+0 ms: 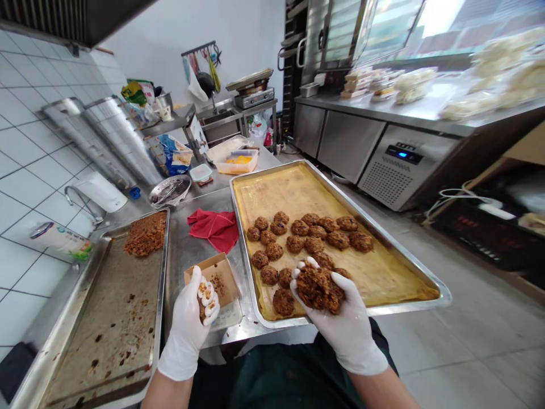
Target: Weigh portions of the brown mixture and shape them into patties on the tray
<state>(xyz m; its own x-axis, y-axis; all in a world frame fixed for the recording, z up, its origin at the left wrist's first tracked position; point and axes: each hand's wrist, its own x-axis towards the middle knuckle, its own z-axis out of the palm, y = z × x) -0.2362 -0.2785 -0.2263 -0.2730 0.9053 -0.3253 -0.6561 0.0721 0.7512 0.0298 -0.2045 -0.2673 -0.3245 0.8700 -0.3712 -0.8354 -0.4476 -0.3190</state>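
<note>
Both my hands wear white gloves. My right hand (344, 318) is cupped around a lump of brown crumbly mixture (317, 288) over the near edge of a large tray (426, 272) lined with yellow paper. Several round brown patties (310, 233) lie on that tray. My left hand (191, 324) is closed, fingers curled around a small bit of the mixture, above a small cardboard box (221, 275) on the steel counter. A second metal tray (106, 318) at the left holds a heap of the brown mixture (146, 233) at its far end.
A red cloth (215, 227) lies between the trays. Farther back are a plastic tub (237, 162), a metal bowl (170, 190), a faucet (83, 201) and a paper roll (102, 192). A steel counter with packaged goods (409, 108) runs along the right, across a tiled aisle.
</note>
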